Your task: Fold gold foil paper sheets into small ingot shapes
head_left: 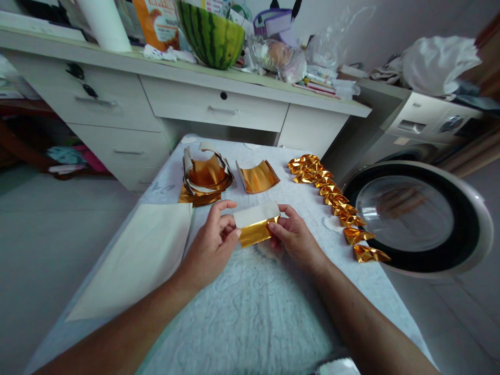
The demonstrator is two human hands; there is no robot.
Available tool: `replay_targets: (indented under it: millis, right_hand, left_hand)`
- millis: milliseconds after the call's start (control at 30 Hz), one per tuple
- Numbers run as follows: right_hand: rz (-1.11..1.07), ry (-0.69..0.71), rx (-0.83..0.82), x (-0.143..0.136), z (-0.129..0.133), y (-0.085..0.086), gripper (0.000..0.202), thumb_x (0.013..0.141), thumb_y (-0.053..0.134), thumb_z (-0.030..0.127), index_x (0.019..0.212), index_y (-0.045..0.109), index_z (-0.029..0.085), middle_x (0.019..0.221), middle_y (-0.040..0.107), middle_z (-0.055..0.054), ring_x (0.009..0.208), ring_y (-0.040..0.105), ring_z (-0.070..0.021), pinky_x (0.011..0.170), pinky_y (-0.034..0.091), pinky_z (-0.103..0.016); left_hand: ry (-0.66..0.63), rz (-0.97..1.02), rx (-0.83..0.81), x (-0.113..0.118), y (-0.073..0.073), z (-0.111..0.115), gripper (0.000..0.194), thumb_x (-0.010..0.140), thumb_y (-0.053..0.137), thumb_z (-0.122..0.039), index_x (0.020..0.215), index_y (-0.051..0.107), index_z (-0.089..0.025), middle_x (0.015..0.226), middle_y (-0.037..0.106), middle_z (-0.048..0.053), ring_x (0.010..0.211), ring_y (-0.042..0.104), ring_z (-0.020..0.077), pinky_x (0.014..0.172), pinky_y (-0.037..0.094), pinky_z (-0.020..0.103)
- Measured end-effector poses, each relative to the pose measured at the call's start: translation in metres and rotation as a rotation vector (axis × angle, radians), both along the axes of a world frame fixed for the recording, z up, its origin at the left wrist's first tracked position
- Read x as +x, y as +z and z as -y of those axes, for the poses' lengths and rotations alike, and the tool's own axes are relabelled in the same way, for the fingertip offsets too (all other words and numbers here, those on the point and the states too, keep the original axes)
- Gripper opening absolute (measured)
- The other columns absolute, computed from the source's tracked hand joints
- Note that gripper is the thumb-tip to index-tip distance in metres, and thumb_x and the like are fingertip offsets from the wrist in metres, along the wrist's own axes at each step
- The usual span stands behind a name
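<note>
A sheet of gold foil paper (253,233) is held up over the middle of the table, its white back showing along the upper part above a gold band. My left hand (219,237) pinches its left end between thumb and fingers. At the right end, my right hand (291,232) grips it with the thumb on the gold side. Just beyond lies a small curved stack of gold foil sheets (258,177). To its left is a larger curled pile of gold foil paper (207,174). Folded gold foil pieces (332,195) run in a row along the table's right side.
White paper (133,255) lies on the left of the cloth-covered table (242,312). Behind stands a desk with drawers (214,107), bearing a cut watermelon (213,36) and plastic bags. A washing machine's open round door (414,216) stands close to the table's right edge.
</note>
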State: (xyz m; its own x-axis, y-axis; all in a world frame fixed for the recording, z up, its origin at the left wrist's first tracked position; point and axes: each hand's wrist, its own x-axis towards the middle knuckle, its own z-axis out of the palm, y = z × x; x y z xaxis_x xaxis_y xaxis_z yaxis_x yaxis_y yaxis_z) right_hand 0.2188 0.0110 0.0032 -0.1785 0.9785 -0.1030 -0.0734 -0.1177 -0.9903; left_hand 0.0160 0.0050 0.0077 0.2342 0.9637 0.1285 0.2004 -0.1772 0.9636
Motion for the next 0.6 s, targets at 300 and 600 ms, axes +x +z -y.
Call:
replay_targets:
  millis: [300,600]
  right_hand:
    - [0.099,-0.037,0.037,-0.001,-0.001,0.001,0.048,0.081,0.062,0.038,0.115,0.031,0.024,0.056,0.054,0.012,0.039,0.039,-0.0073,0.037,0.027,-0.016]
    - [0.472,0.0,0.281,0.004,-0.001,-0.011,0.033,0.09,0.05,0.026,0.122,0.041,0.025,0.075,0.06,0.004,0.067,0.057,-0.0139,0.061,0.041,-0.024]
  left_hand:
    - [-0.158,-0.302,0.358,-0.002,0.001,0.0,0.041,0.078,0.048,0.001,0.11,0.056,-0.024,0.1,0.055,0.0,0.092,0.056,0.0139,0.084,0.046,0.028]
    - [0.098,-0.599,0.701,0.001,-0.002,0.006,0.018,0.079,0.064,-0.01,0.087,0.072,-0.025,0.122,0.048,0.008,0.112,0.046,0.0287,0.095,0.04,0.049]
